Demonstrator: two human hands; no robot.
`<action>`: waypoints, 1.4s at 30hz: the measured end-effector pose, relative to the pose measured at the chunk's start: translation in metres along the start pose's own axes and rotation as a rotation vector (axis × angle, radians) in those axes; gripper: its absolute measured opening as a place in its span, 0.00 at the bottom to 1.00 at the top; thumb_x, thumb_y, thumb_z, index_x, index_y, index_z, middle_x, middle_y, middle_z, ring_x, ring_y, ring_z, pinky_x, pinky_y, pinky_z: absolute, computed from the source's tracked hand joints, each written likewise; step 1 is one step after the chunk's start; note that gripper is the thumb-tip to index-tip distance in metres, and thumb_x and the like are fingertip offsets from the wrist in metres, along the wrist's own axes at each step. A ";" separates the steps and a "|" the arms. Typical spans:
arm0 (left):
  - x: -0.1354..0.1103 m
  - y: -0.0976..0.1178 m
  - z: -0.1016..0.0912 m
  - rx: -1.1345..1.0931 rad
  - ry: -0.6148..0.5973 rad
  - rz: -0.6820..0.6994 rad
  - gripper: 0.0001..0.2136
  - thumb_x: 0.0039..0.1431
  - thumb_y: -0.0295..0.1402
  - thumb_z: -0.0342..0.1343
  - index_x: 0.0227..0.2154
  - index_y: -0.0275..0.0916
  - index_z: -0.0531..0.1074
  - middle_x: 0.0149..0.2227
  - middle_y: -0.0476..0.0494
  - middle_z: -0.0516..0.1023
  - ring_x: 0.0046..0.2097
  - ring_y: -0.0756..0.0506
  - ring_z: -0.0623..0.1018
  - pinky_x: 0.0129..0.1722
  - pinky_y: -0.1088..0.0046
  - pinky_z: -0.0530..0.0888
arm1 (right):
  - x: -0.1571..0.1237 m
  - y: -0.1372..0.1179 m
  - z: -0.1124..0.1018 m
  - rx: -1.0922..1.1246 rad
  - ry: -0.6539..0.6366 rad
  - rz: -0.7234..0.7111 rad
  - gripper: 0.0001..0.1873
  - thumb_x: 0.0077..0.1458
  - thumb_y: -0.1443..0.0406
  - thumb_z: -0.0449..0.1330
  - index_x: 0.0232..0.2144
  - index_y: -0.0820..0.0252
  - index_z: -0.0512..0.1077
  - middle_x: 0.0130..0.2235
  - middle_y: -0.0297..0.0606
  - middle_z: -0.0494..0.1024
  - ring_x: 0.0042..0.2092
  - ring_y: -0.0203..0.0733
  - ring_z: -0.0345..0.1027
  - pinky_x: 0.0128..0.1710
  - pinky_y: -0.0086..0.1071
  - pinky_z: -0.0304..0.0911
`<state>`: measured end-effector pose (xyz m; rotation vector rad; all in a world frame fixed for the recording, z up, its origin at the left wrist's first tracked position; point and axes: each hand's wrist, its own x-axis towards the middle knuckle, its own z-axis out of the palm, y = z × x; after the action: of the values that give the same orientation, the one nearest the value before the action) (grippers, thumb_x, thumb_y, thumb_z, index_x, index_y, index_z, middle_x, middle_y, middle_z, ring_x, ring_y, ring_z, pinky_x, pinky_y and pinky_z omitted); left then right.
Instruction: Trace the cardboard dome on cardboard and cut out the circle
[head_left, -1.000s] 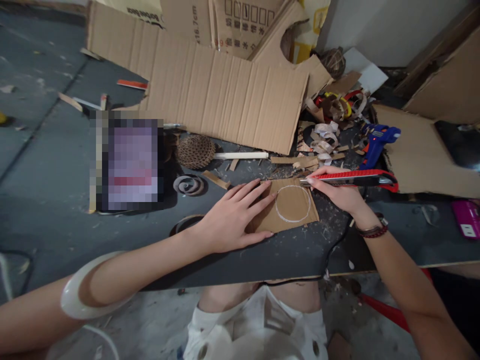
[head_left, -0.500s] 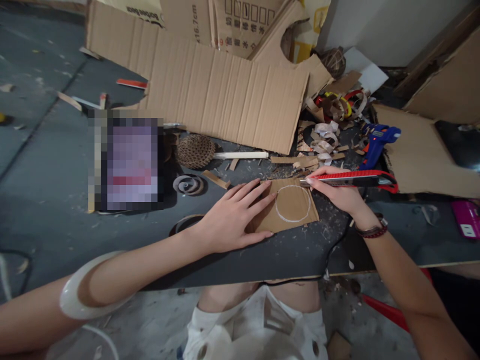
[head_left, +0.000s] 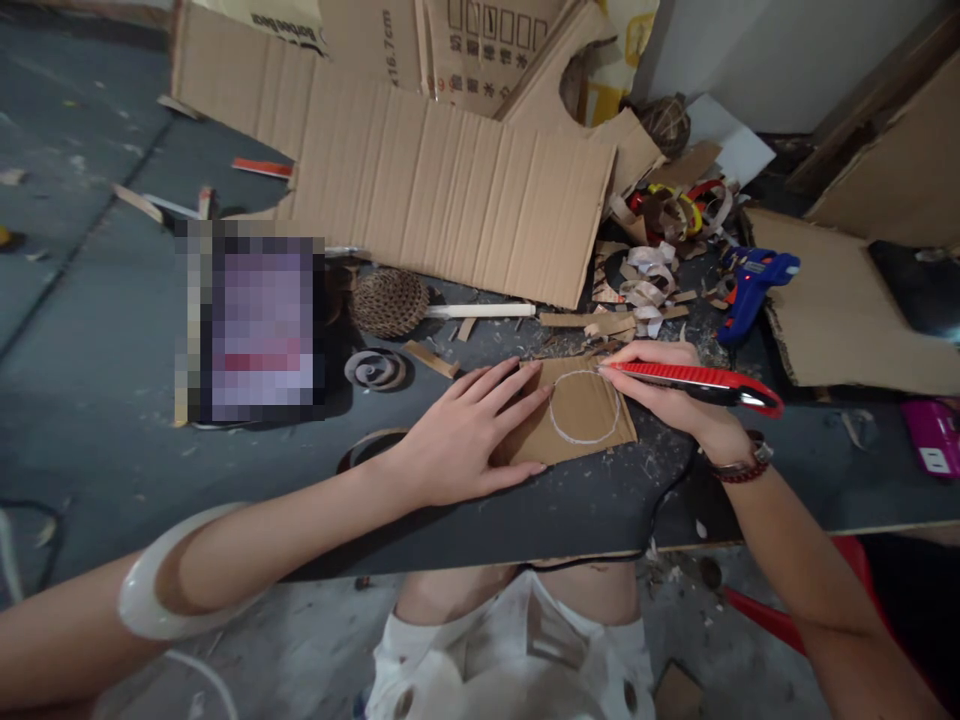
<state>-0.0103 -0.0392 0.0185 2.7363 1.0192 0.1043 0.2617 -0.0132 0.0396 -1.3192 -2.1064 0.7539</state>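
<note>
Workbench (head_left: 525, 525), left hand (head_left: 457, 440) splayed, right grip (head_left: 664, 395) — utility knife (head_left: 694, 377)

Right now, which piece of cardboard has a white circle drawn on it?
The small brown piece pressed under the left hand, with the red utility knife at its edge; the large corrugated sheet behind shows no circle.

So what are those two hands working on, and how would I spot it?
Start at the big flat sheet of corrugated cardboard lying on the dark workbench, then look just below it. There, a small brown cardboard piece lies under the left hand, beside the red utility knife in the right hand. Unlike the scraps around it, it bears a drawn white circle.
</note>
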 end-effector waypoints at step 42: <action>-0.001 0.000 0.000 -0.019 0.019 0.006 0.37 0.60 0.58 0.43 0.65 0.38 0.56 0.69 0.35 0.53 0.68 0.32 0.57 0.63 0.50 0.61 | 0.005 0.030 0.001 0.289 0.023 0.163 0.10 0.57 0.57 0.62 0.28 0.55 0.74 0.26 0.30 0.77 0.30 0.36 0.71 0.36 0.32 0.66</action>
<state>-0.0115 -0.0396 0.0184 2.7267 1.0102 0.1403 0.2775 0.0025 0.0183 -1.3406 -1.8049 1.0617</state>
